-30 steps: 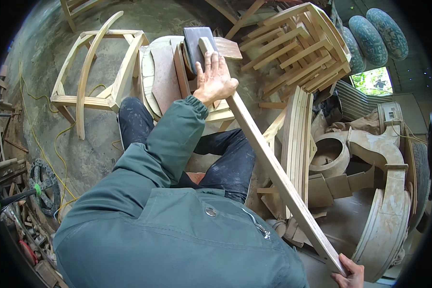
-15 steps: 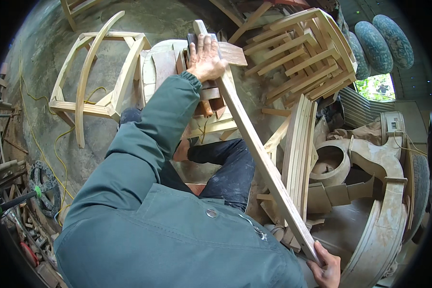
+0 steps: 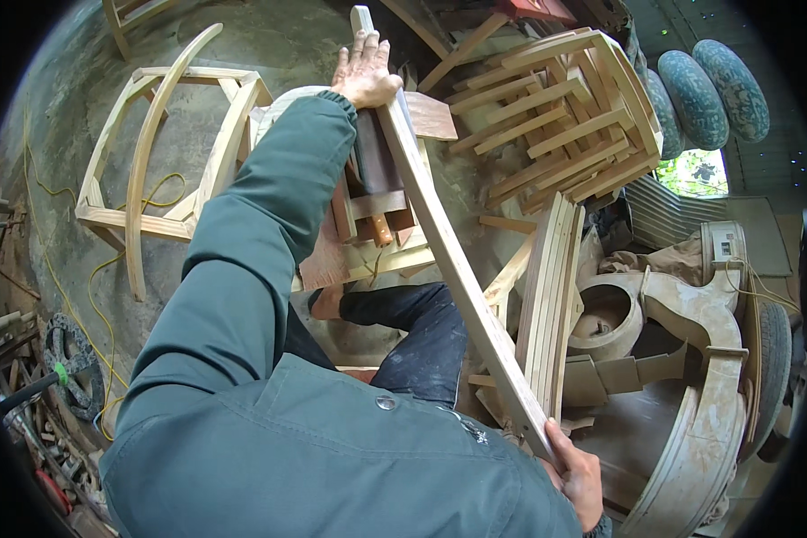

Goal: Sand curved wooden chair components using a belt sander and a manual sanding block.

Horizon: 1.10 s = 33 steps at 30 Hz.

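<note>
A long, straight wooden bar (image 3: 457, 251) runs slantwise from the far middle down to the near right. My left hand (image 3: 366, 76) lies on its far part, fingers stretched out and spread, palm pressing from above. At the near end, my right hand (image 3: 578, 475) is closed round the bar, the thumb along its upper side. Beneath the bar's far half is a dark, flat-topped tool or block (image 3: 375, 161) on a wooden support. An orange-brown handle-like piece (image 3: 381, 230) sticks out from it toward me. My left sleeve hides part of this support.
A pale wooden frame (image 3: 218, 148) with a curved slat (image 3: 143, 170) across it stands at left, beside a yellow cord (image 3: 108, 309). Right of the bar are stacked boards (image 3: 547, 305), a slatted wooden assembly (image 3: 556, 117) and a large dusty machine housing (image 3: 713, 394).
The bar has slid away from me and slightly left, both hands travelling with it. More of the dark block now shows below my left hand.
</note>
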Tool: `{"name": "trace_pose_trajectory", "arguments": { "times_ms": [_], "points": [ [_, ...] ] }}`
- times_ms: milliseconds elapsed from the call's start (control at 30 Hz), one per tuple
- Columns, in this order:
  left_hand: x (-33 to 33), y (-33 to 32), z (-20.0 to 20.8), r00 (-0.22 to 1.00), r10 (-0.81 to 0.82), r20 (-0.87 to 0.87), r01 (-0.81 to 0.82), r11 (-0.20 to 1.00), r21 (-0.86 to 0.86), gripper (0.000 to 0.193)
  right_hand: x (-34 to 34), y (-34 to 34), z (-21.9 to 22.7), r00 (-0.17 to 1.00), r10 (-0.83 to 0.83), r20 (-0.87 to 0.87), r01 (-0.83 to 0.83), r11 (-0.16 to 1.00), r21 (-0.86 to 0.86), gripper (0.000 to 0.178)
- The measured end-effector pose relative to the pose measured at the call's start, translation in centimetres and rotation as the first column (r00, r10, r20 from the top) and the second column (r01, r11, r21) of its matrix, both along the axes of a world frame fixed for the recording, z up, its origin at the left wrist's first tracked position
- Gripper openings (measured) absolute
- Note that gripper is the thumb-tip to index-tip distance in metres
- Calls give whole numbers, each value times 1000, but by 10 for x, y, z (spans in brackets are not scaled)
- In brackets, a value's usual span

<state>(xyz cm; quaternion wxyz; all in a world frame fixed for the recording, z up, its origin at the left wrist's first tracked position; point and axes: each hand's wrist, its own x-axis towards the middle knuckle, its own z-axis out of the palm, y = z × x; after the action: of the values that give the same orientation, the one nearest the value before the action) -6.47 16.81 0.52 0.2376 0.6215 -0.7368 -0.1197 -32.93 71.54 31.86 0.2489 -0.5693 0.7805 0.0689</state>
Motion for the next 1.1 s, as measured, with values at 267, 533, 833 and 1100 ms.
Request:
{"name": "trace_pose_trajectory", "arguments": {
  "times_ms": [267,533,833,1100],
  "points": [
    [10,-25,2,1000,2,5,-2,999,-36,88,15,-42,-66,998,60,-27,-62,994,-89,72],
    [15,-30,2,1000,-4,11,5,998,-56,88,45,-114,-122,989,147,-29,-150,981,-124,73],
    [8,-31,14,999,-40,-37,39,999,-37,88,72,-215,-199,963,267,-25,-258,899,-353,71],
    [17,-42,11,997,-30,-70,27,999,-46,86,107,-300,-242,949,306,-76,-310,860,-406,67]
  ]
}}
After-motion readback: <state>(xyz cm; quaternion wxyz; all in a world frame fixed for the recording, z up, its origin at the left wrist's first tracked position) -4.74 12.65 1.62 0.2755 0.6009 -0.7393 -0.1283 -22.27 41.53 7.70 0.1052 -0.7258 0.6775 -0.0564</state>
